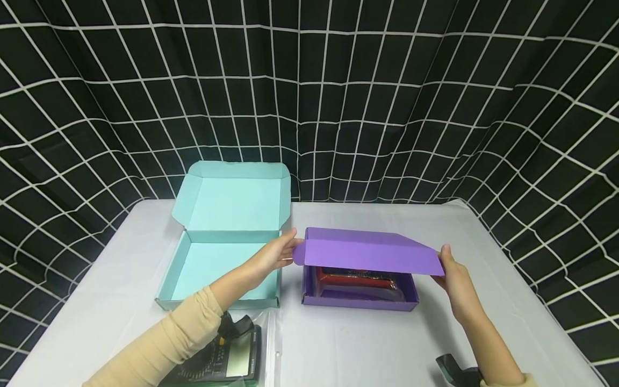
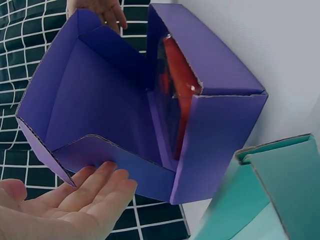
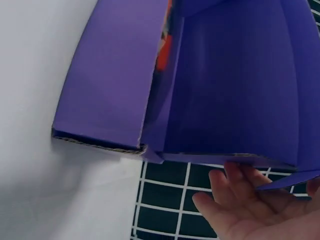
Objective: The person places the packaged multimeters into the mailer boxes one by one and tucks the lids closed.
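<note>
A purple cardboard box [image 1: 360,303] has its lid [image 1: 367,250] tilted partway down over it. Inside lies a red-edged device [image 1: 355,280] in clear plastic; the lid hides part of it. My left hand [image 1: 273,255] touches the lid's left side, its extended fingers against the side flap [image 2: 115,155] in the left wrist view. At the lid's right front corner is my right hand [image 1: 456,279]. Its fingers [image 3: 240,185] press the opposite side flap from outside in the right wrist view, the thumb mostly out of sight there.
A turquoise box [image 1: 217,303] stands at left, its lid [image 1: 234,201] raised. In front of it a dark multimeter [image 1: 239,355] lies in a clear plastic bag [image 1: 272,344], partly behind my left sleeve. White cloth [image 1: 358,344] covers the table; a black gridded curtain [image 1: 309,97] surrounds it.
</note>
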`<control>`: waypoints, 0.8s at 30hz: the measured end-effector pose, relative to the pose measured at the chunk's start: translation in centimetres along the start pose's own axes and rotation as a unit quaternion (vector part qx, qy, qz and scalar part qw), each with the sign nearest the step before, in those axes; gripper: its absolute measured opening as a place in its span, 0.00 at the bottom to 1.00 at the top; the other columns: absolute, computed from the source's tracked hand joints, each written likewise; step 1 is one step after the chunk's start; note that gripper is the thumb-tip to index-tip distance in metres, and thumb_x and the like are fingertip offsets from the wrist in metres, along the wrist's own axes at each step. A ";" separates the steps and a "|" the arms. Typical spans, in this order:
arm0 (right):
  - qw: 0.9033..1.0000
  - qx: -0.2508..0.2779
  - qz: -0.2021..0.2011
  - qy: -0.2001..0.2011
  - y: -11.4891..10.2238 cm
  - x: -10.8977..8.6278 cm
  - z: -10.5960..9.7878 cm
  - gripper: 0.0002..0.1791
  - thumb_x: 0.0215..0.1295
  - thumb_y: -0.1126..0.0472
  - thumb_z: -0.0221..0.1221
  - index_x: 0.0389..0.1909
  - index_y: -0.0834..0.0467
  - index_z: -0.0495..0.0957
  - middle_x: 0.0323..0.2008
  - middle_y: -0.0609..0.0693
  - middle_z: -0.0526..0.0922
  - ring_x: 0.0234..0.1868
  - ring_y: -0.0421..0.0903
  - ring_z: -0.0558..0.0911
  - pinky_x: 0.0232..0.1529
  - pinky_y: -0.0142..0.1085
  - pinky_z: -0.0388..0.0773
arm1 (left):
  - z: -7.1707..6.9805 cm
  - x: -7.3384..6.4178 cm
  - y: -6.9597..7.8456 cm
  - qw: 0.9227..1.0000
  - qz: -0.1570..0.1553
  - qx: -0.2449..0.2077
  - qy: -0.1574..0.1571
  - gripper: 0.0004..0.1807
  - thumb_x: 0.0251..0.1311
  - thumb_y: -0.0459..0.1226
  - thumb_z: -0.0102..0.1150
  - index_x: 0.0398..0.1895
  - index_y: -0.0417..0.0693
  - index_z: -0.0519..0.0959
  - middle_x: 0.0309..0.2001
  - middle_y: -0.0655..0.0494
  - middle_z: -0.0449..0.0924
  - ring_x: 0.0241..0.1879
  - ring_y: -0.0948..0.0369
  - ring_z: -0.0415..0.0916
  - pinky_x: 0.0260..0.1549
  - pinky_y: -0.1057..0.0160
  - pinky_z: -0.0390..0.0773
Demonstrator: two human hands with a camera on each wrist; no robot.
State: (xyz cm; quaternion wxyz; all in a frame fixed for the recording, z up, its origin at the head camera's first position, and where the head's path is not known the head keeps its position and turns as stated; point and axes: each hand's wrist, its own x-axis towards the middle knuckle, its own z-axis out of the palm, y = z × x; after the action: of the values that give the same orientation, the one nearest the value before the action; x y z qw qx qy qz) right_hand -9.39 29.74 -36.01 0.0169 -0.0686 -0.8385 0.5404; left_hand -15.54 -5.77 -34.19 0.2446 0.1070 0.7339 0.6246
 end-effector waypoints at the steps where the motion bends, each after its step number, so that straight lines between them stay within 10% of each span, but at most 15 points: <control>1: 1.000 -0.007 -0.003 0.000 0.1 -0.1 0.0 0.42 0.77 0.46 0.20 0.63 0.82 0.59 0.61 0.76 0.67 0.41 0.16 0.70 0.51 0.16 0.69 | 0.0 0.0 -0.1 1.000 0.001 0.001 0.003 0.37 0.75 0.52 0.26 0.69 0.28 0.61 0.67 0.33 0.64 0.69 0.43 0.59 0.68 0.50 0.59; 8: 1.000 -0.021 -0.006 -0.015 1.0 -0.6 0.1 0.42 0.77 0.45 0.18 0.65 0.80 0.59 0.63 0.76 0.64 0.50 0.21 0.71 0.48 0.15 0.66 | 0.0 -0.4 -1.4 0.999 0.023 0.029 -0.020 0.43 0.70 0.61 0.31 0.67 0.30 0.65 0.65 0.36 0.68 0.67 0.44 0.63 0.65 0.49 0.65; 12: 0.999 -0.038 -0.032 -0.020 1.7 -0.9 0.2 0.41 0.78 0.45 0.20 0.65 0.78 0.61 0.64 0.73 0.65 0.63 0.39 0.70 0.52 0.18 0.67 | 0.2 -0.7 -1.6 0.999 0.011 0.047 -0.022 0.37 0.72 0.55 0.34 0.68 0.30 0.64 0.67 0.35 0.65 0.66 0.41 0.62 0.64 0.45 0.64; 15: 0.998 -0.044 -0.051 -0.015 2.1 -1.0 0.2 0.39 0.79 0.46 0.22 0.64 0.76 0.63 0.63 0.66 0.70 0.61 0.32 0.69 0.51 0.18 0.67 | 0.3 -1.1 -1.7 0.995 0.024 0.099 -0.014 0.32 0.73 0.48 0.37 0.67 0.30 0.65 0.66 0.37 0.66 0.66 0.41 0.63 0.63 0.44 0.65; 24: 0.994 -0.092 -0.058 -0.022 2.2 -1.2 -0.2 0.33 0.80 0.50 0.32 0.64 0.76 0.64 0.62 0.73 0.68 0.51 0.18 0.64 0.46 0.14 0.67 | 0.4 -2.9 -1.8 0.951 0.083 0.298 0.009 0.34 0.64 0.50 0.56 0.68 0.39 0.68 0.65 0.42 0.70 0.66 0.44 0.65 0.63 0.42 0.65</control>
State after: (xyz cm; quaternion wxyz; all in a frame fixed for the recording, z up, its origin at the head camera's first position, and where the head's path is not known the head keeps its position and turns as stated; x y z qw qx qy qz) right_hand -7.95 30.66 -37.87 0.0234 -0.0087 -0.8872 0.4607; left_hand -12.53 -7.11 -35.32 0.1420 0.2302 0.8772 0.3967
